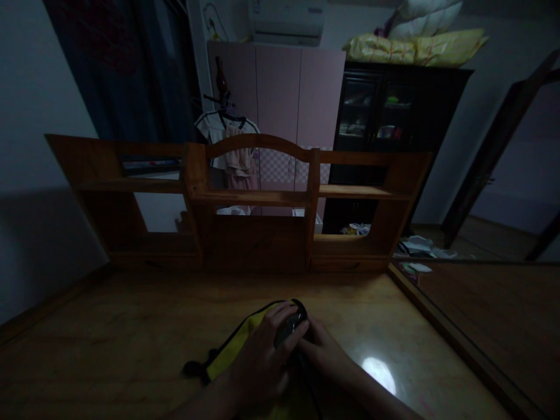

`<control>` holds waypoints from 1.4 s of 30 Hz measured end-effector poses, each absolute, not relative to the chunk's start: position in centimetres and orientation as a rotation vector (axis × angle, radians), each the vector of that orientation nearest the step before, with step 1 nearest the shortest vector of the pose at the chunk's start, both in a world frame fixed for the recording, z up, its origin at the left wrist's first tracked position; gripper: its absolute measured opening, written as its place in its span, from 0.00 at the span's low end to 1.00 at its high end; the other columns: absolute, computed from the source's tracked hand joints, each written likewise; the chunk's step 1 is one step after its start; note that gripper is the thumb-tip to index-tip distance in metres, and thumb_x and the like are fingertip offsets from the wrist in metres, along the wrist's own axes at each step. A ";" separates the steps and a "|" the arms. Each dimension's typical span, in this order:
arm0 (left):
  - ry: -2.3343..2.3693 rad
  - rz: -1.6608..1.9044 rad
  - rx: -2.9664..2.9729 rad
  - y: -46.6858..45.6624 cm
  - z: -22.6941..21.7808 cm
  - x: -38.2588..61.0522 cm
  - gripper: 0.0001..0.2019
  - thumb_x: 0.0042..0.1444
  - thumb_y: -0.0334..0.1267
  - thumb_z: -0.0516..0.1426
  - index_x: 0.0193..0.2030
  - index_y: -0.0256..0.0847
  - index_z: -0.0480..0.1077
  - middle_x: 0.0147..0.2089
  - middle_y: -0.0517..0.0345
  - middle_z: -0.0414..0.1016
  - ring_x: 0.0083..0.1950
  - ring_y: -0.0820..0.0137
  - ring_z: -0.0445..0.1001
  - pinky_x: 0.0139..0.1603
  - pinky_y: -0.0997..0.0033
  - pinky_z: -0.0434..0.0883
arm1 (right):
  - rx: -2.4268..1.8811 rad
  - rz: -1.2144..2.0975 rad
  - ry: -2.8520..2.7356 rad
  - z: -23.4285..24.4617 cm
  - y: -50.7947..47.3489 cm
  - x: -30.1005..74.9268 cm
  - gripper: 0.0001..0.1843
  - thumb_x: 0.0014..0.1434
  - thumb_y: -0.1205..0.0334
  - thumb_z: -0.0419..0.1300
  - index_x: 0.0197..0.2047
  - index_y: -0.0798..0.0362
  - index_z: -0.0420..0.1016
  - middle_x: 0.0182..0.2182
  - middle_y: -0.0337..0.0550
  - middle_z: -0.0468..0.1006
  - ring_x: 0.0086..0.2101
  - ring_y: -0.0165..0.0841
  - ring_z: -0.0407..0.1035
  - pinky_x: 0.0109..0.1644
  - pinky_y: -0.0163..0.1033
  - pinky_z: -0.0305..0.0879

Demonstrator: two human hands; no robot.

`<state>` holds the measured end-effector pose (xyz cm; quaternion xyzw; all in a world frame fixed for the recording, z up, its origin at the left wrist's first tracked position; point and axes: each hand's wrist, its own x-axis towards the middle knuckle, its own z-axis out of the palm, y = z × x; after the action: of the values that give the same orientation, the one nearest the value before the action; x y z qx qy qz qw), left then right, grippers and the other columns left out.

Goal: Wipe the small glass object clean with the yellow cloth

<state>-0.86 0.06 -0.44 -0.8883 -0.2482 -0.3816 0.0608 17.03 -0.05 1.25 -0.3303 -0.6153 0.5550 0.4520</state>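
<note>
A yellow bag with black trim (238, 344) lies on the wooden desk (131, 338) near its front edge. My left hand (262, 361) rests on the bag, its fingers curled over a small dark object (289, 325) at the bag's far end. My right hand (321, 350) comes in from the right and closes on the same dark part, touching the left fingers. The room is dim, so I cannot make out what the dark object is. A black strap end (195, 368) sticks out to the bag's left.
A wooden hutch with open shelves (258, 198) stands along the desk's back edge. Behind it are a pink wardrobe (280, 99), a dark glass-door cabinet (376, 116) with bundled bedding (415, 46) on top, and hanging clothes (236, 157). A lamp glare (380, 373) shines on the desk at right.
</note>
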 end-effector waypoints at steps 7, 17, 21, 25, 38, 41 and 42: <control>-0.775 -1.151 -2.689 -0.1 -0.3 -0.8 0.43 0.43 0.22 0.55 0.69 0.43 0.50 0.67 0.43 0.47 0.68 0.49 0.52 0.63 0.43 0.64 | -0.822 1.676 -1.279 1.9 -0.3 17.0 0.27 0.48 0.72 0.62 0.53 0.51 0.74 0.48 0.44 0.79 0.51 0.42 0.71 0.57 0.47 0.64; -0.723 -1.102 -2.689 -0.1 -0.3 -0.8 0.43 0.42 0.20 0.53 0.69 0.44 0.51 0.67 0.43 0.46 0.69 0.49 0.50 0.63 0.42 0.63 | -0.820 1.618 -1.275 0.9 0.1 17.0 0.27 0.50 0.67 0.65 0.56 0.51 0.72 0.51 0.45 0.78 0.52 0.43 0.70 0.58 0.46 0.63; -0.719 -1.075 -2.664 -0.1 -0.3 -0.8 0.42 0.43 0.20 0.52 0.68 0.43 0.52 0.67 0.44 0.47 0.69 0.49 0.50 0.61 0.43 0.65 | -0.820 1.562 -1.282 0.2 0.4 16.8 0.26 0.51 0.60 0.68 0.54 0.51 0.73 0.49 0.48 0.78 0.50 0.44 0.71 0.56 0.48 0.65; -0.709 -1.073 -2.689 -0.1 -0.1 -0.7 0.42 0.44 0.21 0.53 0.68 0.43 0.51 0.67 0.43 0.46 0.69 0.49 0.50 0.62 0.43 0.65 | -0.840 1.454 -1.356 0.2 0.4 16.6 0.24 0.53 0.55 0.67 0.53 0.52 0.75 0.47 0.49 0.79 0.49 0.45 0.71 0.55 0.49 0.67; -0.879 -1.152 -2.717 -0.2 -0.1 -0.6 0.44 0.42 0.22 0.55 0.69 0.44 0.50 0.68 0.45 0.46 0.68 0.51 0.52 0.64 0.46 0.64 | -0.959 1.443 -1.390 1.1 0.0 16.5 0.23 0.56 0.55 0.65 0.54 0.54 0.73 0.48 0.49 0.80 0.50 0.45 0.73 0.53 0.48 0.68; -0.911 -1.194 -2.726 -0.2 -0.2 -0.6 0.45 0.42 0.21 0.54 0.69 0.45 0.49 0.68 0.44 0.46 0.69 0.51 0.52 0.64 0.45 0.63 | -0.915 1.503 -1.375 1.0 0.2 16.5 0.23 0.55 0.60 0.65 0.54 0.54 0.73 0.46 0.47 0.80 0.49 0.44 0.72 0.54 0.46 0.67; -0.929 -1.210 -2.733 -0.1 -0.3 -0.6 0.45 0.42 0.21 0.54 0.69 0.44 0.49 0.68 0.44 0.46 0.68 0.51 0.52 0.64 0.45 0.63 | -0.907 1.521 -1.359 0.9 0.3 16.6 0.23 0.54 0.62 0.65 0.54 0.54 0.73 0.46 0.46 0.80 0.49 0.43 0.73 0.53 0.46 0.67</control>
<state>-0.58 -0.15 -0.28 -0.8732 -0.2968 -0.3866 0.0055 16.57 0.28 0.93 -0.3651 -0.5469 0.6121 0.4392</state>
